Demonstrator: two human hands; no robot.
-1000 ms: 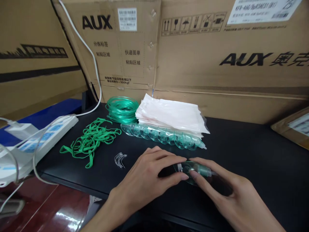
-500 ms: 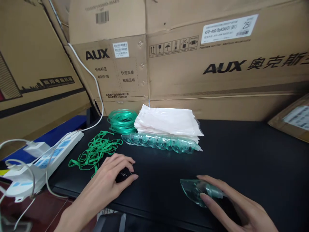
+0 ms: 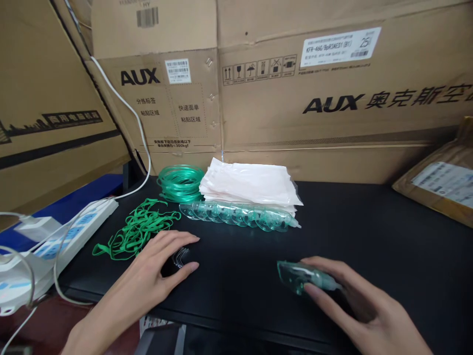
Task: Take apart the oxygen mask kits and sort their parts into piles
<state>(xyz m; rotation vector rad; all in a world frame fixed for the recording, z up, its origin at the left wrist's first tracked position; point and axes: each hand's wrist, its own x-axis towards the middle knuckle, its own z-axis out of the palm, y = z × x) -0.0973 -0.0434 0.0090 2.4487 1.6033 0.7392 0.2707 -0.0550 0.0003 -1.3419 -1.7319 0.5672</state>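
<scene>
My right hand (image 3: 364,301) grips a clear green plastic face mask (image 3: 297,277) between thumb and fingers, near the table's front right. The mask looks tilted, its pale connector end lying toward my palm. My left hand (image 3: 157,261) is curved over a small cluster of shiny, dark-looking metal strips (image 3: 181,257), thumb and fingers apart. Whether the fingers touch the strips I cannot tell. Beyond that hand lies a tangle of green elastic straps (image 3: 138,229). A row of nested clear green masks (image 3: 236,217) stretches across the table's middle.
A coil of green tubing (image 3: 180,182) and a stack of white plastic bags (image 3: 251,182) stand at the back of the black table (image 3: 236,266). Large cardboard boxes (image 3: 258,118) form a wall behind. A white power strip (image 3: 70,236) with cables lies left; a wrapped parcel (image 3: 439,180) sits right.
The view has shifted slightly, so most things sit further left. My left fingers have spread, showing more of the metal strips. The mask in my right hand has tilted to a different angle.
</scene>
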